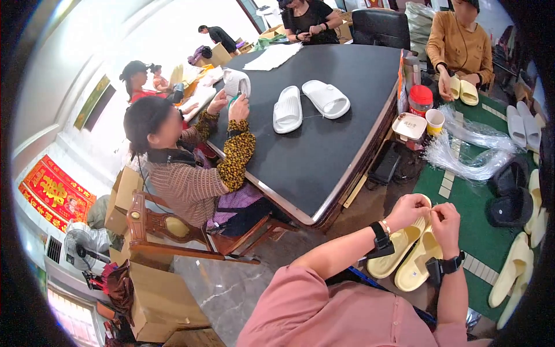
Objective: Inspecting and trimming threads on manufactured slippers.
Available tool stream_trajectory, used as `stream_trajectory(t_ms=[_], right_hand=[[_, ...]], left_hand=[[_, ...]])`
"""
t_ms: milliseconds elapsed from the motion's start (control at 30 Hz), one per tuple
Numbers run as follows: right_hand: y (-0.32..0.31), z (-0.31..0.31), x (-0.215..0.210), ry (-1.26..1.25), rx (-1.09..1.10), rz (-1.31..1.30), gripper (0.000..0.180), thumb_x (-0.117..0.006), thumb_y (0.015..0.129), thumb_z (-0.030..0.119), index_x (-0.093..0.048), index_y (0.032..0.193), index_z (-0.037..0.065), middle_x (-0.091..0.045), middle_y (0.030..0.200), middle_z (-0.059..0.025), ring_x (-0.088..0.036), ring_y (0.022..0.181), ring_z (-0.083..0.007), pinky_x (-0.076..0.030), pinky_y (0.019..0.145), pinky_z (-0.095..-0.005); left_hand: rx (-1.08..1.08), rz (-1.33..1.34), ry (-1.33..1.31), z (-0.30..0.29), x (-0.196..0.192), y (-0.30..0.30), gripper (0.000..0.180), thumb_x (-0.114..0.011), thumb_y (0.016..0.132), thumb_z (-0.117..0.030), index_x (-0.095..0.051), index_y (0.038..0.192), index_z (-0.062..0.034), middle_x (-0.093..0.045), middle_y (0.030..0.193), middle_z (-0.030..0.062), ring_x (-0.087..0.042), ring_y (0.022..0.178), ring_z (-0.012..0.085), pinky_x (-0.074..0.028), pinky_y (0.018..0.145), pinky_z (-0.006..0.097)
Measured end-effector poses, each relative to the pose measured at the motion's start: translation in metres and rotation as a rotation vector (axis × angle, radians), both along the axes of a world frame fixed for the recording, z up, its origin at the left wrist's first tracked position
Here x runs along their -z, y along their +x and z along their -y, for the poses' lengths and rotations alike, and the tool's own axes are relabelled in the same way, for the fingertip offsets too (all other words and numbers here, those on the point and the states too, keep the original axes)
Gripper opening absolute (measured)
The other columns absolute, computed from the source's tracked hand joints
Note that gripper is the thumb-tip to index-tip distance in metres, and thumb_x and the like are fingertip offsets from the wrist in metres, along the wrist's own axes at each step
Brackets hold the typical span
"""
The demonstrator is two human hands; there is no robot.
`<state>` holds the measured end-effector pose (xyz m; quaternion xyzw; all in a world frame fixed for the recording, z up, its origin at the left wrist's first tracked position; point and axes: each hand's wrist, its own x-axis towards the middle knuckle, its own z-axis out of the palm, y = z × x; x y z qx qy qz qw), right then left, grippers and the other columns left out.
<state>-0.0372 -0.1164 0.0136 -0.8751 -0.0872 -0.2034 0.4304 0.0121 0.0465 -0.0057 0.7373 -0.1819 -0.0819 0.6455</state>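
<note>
Busy workshop room with a big dark surface (324, 139) in the middle and a green mat (480, 225) off to its right, people sitting all around.

Far left there's a red wall hanging (55, 194) and a small fan (78, 248) on the floor, plus cardboard boxes (156, 301). Next over, a person in a striped top (185, 185) sits on a wooden chair (167, 231) at the surface, holding up a white slipper (236, 82) with both hands. A pair of white slippers (309, 104) lies flat on the dark surface, side by side and joined by a thin thread.

Moving right, the wearer's left hand (407, 209) is pinched shut on the top edge of a pair of pale yellow slippers (407, 254), which rest on the lap just below both hands. The right hand (446, 222) is right beside it, fingers clenched on the same top edge, the two grips nearly touching. Both wrists wear black bands.

Further right, a red-lidded jar (420, 99) and a paper cup (434, 120) stand at the corner of the surface, with a heap of clear plastic bags (468, 150) on the green mat. A person in an orange top (459, 46) holds more yellow slippers. Along the right edge lie black slippers (509, 196) and loose pale ones (511, 269).
</note>
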Motion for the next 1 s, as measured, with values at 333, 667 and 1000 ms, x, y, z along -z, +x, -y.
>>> stream_trajectory(t_ms=[333, 667, 1000], right_hand=[[-0.002, 0.003, 0.002, 0.2, 0.07, -0.101, 0.006, -0.061, 0.081, 0.003, -0.059, 0.078, -0.002, -0.056, 0.069, -0.0079, -0.053, 0.064, -0.0165, -0.042, 0.059, -0.0285], [-0.006, 0.042, -0.02, 0.537, 0.034, -0.138, 0.008, -0.055, 0.093, 0.008, -0.056, 0.087, 0.003, -0.051, 0.075, 0.0055, -0.045, 0.064, -0.0022, -0.037, 0.057, -0.0188], [-0.099, 0.075, -0.083, 0.031, 0.299, -0.114, 0.008, -0.057, 0.087, 0.002, -0.054, 0.08, 0.002, -0.044, 0.063, 0.004, -0.037, 0.058, -0.003, -0.029, 0.05, -0.0224]], left_hand=[[-0.018, -0.289, -0.02, -0.023, -0.019, 0.018, 0.025, -0.065, 0.088, -0.013, -0.061, 0.11, -0.0003, -0.064, 0.094, 0.0032, -0.059, 0.081, 0.0099, -0.05, 0.07, 0.026], [-0.412, -0.32, -0.605, -0.235, -0.12, 0.122, 0.018, -0.061, 0.09, -0.012, -0.052, 0.103, -0.0042, -0.057, 0.093, 0.0083, -0.061, 0.082, 0.023, -0.054, 0.069, 0.034], [-0.885, -0.275, -0.624, -0.344, -0.101, 0.198, 0.069, -0.067, 0.081, -0.009, -0.026, 0.136, -0.002, -0.045, 0.124, 0.0234, -0.061, 0.092, 0.0364, -0.057, 0.067, 0.042]])
